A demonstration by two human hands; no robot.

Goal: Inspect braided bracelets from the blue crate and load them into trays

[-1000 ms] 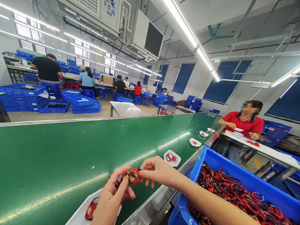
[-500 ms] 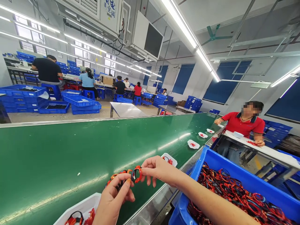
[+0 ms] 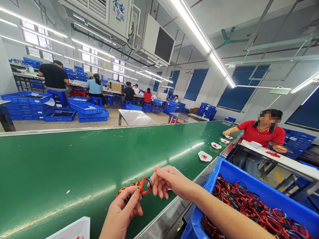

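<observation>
My left hand (image 3: 127, 207) pinches a bunch of red, orange and black braided bands (image 3: 141, 186) between thumb and fingers, above the green conveyor belt. One band with a black side stands out at the right end of the bunch. Close beside that band is my right hand (image 3: 165, 182), its thumb and fingers apart; whether a fingertip touches the band I cannot tell. Behind the right hand a white tray is mostly hidden. Another white tray (image 3: 83, 227) is cut off by the bottom edge, with a little red showing in it.
A blue bin (image 3: 216, 176) full of similar bands stands at my right, under my forearm. White trays (image 3: 205, 160) with red pieces line the belt's (image 3: 99, 156) right side. A co-worker in red (image 3: 264, 132) reaches toward the farthest tray. Metal tables (image 3: 137, 117) stand beyond.
My right hand has let go of the band it pinched, and its fingers have spread. The near tray and a white speck on the belt have shifted left and down. The co-worker's hand has moved to a tray.
</observation>
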